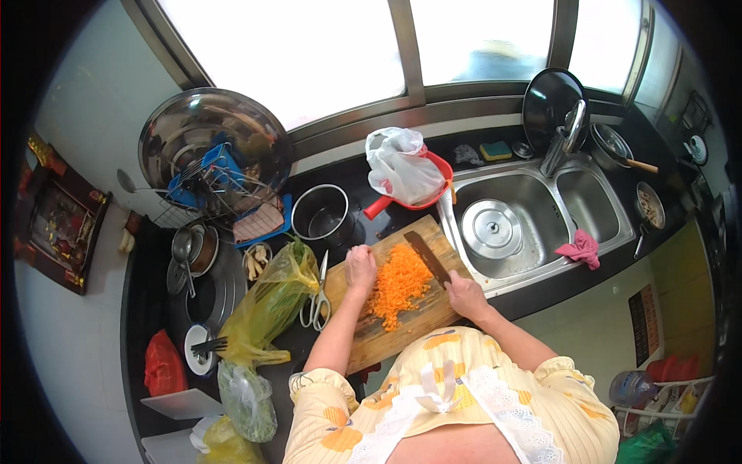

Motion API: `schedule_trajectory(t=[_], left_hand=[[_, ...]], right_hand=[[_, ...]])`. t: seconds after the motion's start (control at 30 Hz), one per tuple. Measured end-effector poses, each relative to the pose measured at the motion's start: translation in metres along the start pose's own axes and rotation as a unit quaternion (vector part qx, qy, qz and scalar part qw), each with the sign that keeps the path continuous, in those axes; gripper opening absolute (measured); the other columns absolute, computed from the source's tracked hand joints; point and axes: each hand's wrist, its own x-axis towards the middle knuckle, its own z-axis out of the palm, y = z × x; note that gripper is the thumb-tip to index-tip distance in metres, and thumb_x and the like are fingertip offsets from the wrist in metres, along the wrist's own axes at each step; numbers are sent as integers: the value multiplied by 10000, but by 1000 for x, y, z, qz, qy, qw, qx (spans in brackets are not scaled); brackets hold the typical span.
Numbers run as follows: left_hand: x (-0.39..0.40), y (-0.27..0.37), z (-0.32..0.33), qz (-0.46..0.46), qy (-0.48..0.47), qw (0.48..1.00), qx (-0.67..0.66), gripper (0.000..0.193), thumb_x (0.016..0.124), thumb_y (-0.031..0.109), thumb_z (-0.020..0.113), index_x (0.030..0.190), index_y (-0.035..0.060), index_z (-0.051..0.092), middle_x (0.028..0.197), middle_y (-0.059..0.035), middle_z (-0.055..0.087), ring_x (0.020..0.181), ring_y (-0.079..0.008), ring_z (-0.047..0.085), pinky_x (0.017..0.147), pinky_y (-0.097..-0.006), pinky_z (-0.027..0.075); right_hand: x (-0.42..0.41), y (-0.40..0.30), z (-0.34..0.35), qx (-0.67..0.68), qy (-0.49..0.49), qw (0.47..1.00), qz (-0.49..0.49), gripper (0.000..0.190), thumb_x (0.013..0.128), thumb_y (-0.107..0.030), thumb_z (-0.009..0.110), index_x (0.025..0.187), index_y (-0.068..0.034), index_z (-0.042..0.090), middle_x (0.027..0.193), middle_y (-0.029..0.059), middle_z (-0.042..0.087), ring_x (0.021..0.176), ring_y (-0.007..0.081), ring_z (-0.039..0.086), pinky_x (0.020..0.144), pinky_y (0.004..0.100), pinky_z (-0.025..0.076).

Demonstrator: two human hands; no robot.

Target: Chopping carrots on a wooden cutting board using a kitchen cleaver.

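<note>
A heap of finely chopped orange vegetable, probably carrot [400, 284], lies across the middle of a wooden cutting board [371, 342]. My right hand [467, 297] grips a kitchen knife by its handle. The dark, broad blade [426, 255] rests along the heap's right side. Left of the heap, my left hand [360, 268] is held low over the board with its fingers curled under; whether anything is inside them is hidden. Scissors [317, 304] lie just beyond the board's left edge.
A double steel sink [522, 264] with a round metal lid [491, 228] inside adjoins the board's right side. Behind the board are a pot [320, 212] and a red colander-like vessel [437, 200] holding a plastic bag [400, 165]. Yellow-bagged greens [261, 301] lie left.
</note>
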Motion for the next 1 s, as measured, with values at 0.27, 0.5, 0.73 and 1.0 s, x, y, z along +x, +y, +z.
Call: schedule_trajectory(t=[0.27, 0.5, 0.73, 1.0], left_hand=[[64, -18, 46, -21, -95, 995, -2, 191, 744, 103, 672, 912, 18, 644, 956, -182, 631, 938, -357, 599, 832, -428, 484], [79, -21, 61, -47, -142, 989, -3, 166, 733, 58, 647, 892, 9, 653, 999, -213, 620, 970, -375, 594, 863, -443, 479], [83, -7, 67, -111, -148, 982, 21, 160, 765, 28, 552, 869, -9, 668, 981, -242, 629, 946, -403, 604, 839, -463, 493], [62, -9, 57, -98, -42, 993, 45, 85, 733, 37, 571, 784, -15, 614, 853, -232, 629, 874, -388, 612, 782, -476, 487]], right_hand=[[0, 1, -1, 7, -4, 1000, 4, 172, 887, -171, 543, 956, -30, 472, 610, 241, 575, 626, 441, 599, 558, 531, 460], [2, 3, -3, 7, -14, 1000, -1, 161, 887, -166, 542, 915, -31, 458, 599, 236, 570, 621, 438, 599, 552, 525, 461], [3, 2, -6, 25, -17, 999, 12, 141, 874, -130, 560, 914, -24, 475, 597, 240, 557, 627, 448, 576, 542, 527, 437], [4, -1, -6, 14, -32, 999, -16, 152, 885, -154, 544, 915, -30, 462, 604, 236, 574, 618, 432, 601, 551, 522, 460]])
